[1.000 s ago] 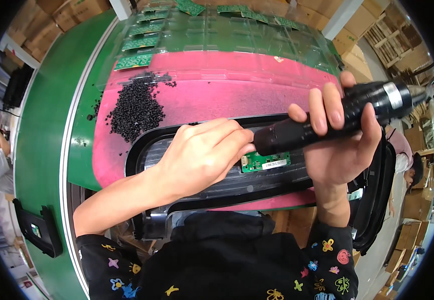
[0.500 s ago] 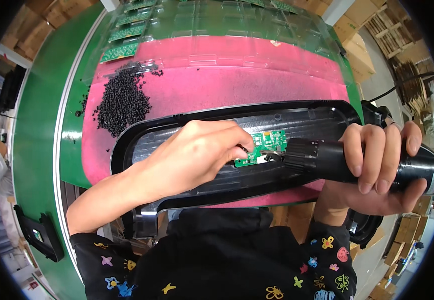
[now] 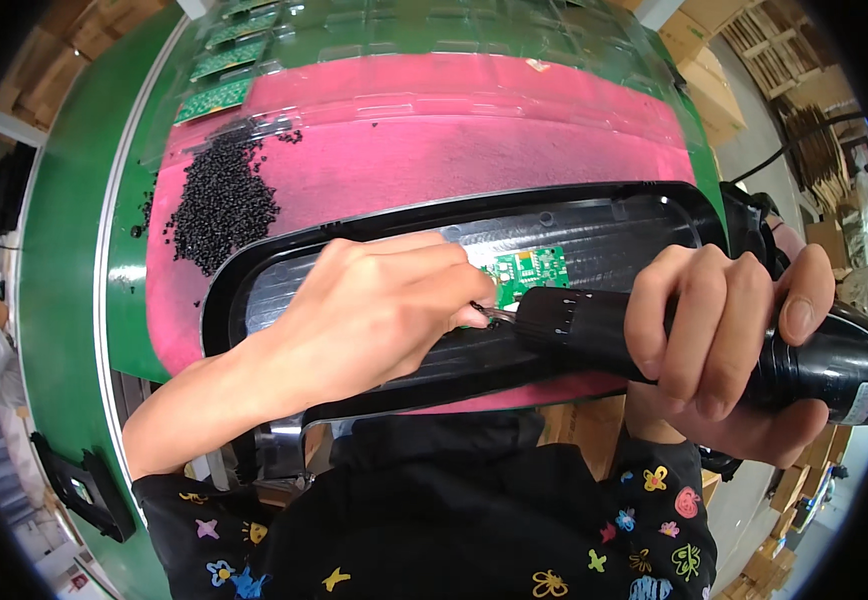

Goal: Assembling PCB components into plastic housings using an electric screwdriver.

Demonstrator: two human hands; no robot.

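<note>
Cardboard boxes and wooden pallets crowd the background beyond a green workbench [image 3: 64, 250], whose middle is covered by a pink mat [image 3: 474, 140]. On the mat's left part lies a loose heap of small black screws [image 3: 216, 200], and a few green boards in clear trays [image 3: 216, 95] sit at the bench's far left corner. Across the near edge of the mat lies a long black plastic housing [image 3: 644, 215], open side up, with ribbed inner walls. A small green circuit board [image 3: 526, 272] rests inside it, about midway along its length.

The left hand [image 3: 379, 310] lies over the housing just left of the board, fingers curled together, its fingertips [image 3: 474, 312] pinched at the metal bit of the tool (whether a screw is held there is hidden). The right hand [image 3: 729, 350] is wrapped fully around a black electric screwdriver [image 3: 594, 325], held nearly level, its tip pointing left at the board's near left corner. A cable runs from the housing's right end off toward the boxes.
</note>
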